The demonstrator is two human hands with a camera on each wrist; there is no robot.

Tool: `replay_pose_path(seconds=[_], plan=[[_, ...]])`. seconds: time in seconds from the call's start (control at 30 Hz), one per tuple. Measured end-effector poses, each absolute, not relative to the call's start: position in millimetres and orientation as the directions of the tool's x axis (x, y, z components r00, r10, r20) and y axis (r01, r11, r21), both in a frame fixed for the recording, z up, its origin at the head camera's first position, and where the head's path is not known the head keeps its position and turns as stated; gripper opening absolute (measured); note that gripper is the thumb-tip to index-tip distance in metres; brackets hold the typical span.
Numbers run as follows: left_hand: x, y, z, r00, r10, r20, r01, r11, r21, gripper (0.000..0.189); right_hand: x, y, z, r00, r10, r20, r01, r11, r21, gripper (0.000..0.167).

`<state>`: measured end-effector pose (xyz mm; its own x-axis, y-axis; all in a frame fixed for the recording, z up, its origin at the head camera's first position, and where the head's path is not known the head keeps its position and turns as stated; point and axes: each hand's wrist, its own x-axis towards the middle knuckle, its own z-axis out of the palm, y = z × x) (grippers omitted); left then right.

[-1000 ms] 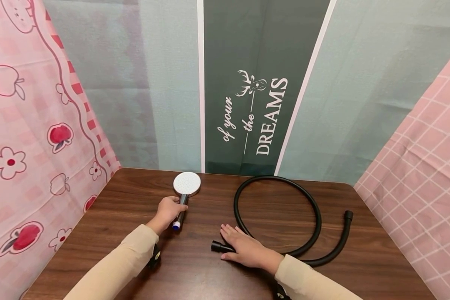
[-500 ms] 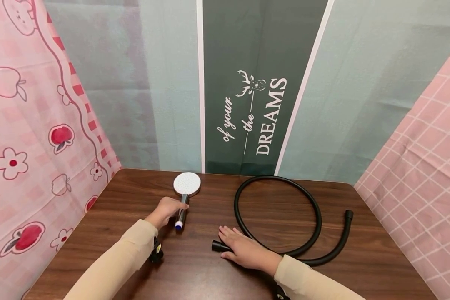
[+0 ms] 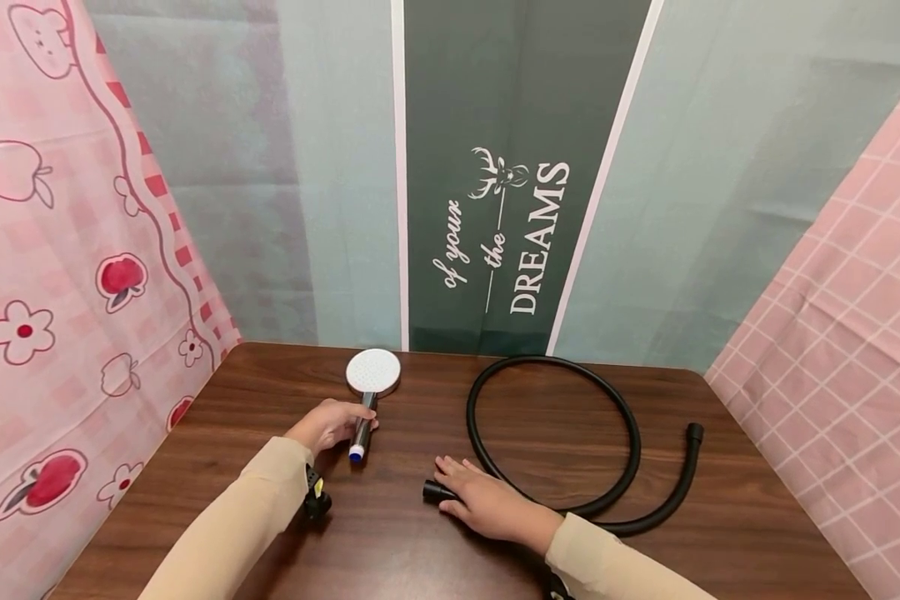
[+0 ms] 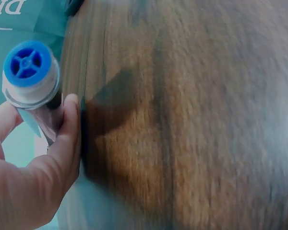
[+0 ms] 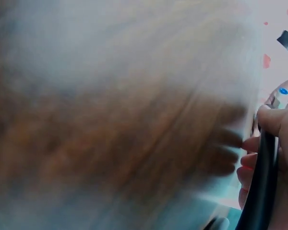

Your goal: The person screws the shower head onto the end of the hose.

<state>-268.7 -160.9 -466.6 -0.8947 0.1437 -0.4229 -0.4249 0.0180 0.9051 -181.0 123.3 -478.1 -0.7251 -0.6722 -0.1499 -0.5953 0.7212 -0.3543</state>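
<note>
The left hand (image 3: 333, 423) pinches the shower head (image 3: 373, 372); right of it, the right hand (image 3: 489, 504) grips the hose (image 3: 634, 433), fingers slightly spread.

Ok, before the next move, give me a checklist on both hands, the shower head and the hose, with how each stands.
1. Left hand on the shower head: ok, it holds the handle.
2. Handle's end uncovered: ok, the blue insert shows plainly.
3. Right hand on the black hose: ok, near one end; how firmly, cannot tell.
4. Nearer hose fitting meeting the handle: not ok, they are apart.
5. Hose free of sharp kinks: ok where visible; the stretch under the hand is partly hidden.
6. Thread inside that fitting: cannot tell, its opening does not show.
</note>
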Motion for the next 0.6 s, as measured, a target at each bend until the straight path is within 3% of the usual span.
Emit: replay_pose_path(seconds=[0.3, 0.5, 0.6], plan=[[-273, -165, -466, -0.855, 0.263, -0.446, -0.481, -0.082, 0.873, 0.032, -186, 128, -468, -0.743, -0.651, -0.156, -0.513, 0.704, -0.491, 0.052], [-275, -163, -466, -0.814, 0.334, -0.475, -0.541, -0.137, 0.830, 0.037, -195, 132, -462, -0.757, -0.639, -0.135, -0.464, 0.672, -0.577, 0.051], [-276, -162, -467, -0.807, 0.346, -0.479, -0.552, -0.151, 0.820, 0.035, -200, 133, -457, -0.765, -0.637, -0.097, -0.454, 0.640, -0.620, 0.044]])
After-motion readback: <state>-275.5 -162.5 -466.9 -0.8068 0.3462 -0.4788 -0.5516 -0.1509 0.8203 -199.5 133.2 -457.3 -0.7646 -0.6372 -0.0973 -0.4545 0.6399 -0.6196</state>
